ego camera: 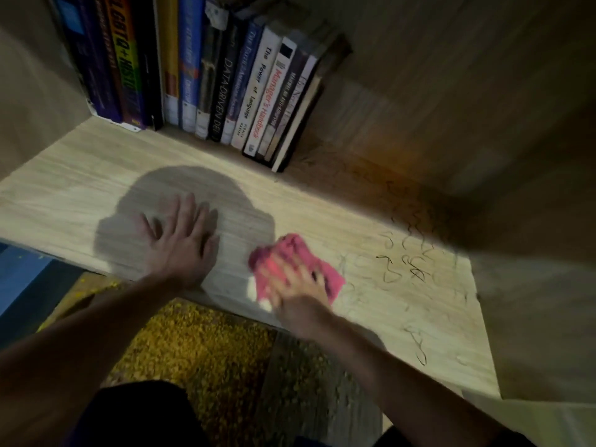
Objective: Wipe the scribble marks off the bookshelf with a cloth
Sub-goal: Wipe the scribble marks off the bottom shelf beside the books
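Past your forearm [371,353], your right hand [295,288] presses spread fingers [283,275] flat on the pink cloth [295,250]; scribble marks [406,262] lie just right of it, your splayed left hand [180,243] left.

A crumpled pink cloth [292,253] lies on the pale wood-grain board of the bookshelf [80,175], near its front edge. Black curly scribble marks [406,262] cover the board at 3 o'clock from the cloth. They trail toward 5 o'clock, some faint and smeared.

you can read three spines: the black book [222,91] says "data-driven de…", the white book [258,88] "the power of language", the red-lettered book [270,101] "manager's handbook".
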